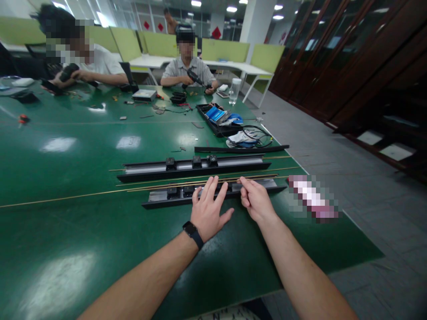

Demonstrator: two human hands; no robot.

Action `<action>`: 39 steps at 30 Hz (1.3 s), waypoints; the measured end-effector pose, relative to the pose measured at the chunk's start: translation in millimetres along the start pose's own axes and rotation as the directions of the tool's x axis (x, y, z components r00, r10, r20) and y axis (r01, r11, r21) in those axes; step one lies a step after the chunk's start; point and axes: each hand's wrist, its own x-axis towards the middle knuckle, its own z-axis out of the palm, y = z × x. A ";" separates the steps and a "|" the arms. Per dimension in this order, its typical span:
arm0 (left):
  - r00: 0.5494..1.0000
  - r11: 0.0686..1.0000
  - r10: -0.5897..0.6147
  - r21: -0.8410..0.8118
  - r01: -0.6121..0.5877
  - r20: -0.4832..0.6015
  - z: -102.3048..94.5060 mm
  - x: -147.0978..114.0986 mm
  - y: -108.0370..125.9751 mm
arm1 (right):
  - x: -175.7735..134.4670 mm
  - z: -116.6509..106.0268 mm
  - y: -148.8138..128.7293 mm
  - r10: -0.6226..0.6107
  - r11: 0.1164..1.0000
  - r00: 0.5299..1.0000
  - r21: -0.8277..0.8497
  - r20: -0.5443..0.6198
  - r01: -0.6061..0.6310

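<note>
My left hand [210,209], a dark watch [190,228] on its wrist, lies with fingers spread over the near black rail [158,195]. Its fingertips reach several long, thin brass-coloured rods [90,193] that run across the rail. To its right, my right hand [255,198] is closed, with thumb and forefinger pinched at a rod; the exact grip is partly hidden. Small black blocks [172,192] sit in the near rail's channel, some of them covered by my left hand. Behind it lies a similar far rail [150,171] with black blocks [196,162] in its channel.
A black strip [242,149] lies beyond the rails. Behind it are a black tray [220,129] with blue items, a glove [243,138] and cables. A blurred pink item [312,195] is near the table's right edge. Two people work with dark tools across the green table [100,249].
</note>
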 end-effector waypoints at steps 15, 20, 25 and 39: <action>1.000 1.000 0.004 -0.004 -0.004 0.001 0.3 0.0 -1.0 | 1.6 -0.8 2.1 -0.010 1.000 1.000 0.028 -0.026 0.010; 1.000 1.000 0.003 -0.003 -0.003 -0.010 0.8 0.0 -0.8 | 1.3 -0.5 0.7 -0.005 1.000 1.000 0.012 -0.023 0.005; 1.000 1.000 0.005 -0.004 -0.005 -0.014 0.7 -0.3 -0.7 | 0.7 -0.4 -0.9 0.011 1.000 1.000 0.005 -0.017 -0.010; 1.000 1.000 0.000 0.003 0.000 -0.001 -0.1 -0.4 -0.6 | 0.5 -0.3 1.1 -0.006 0.999 1.000 0.034 -0.014 0.006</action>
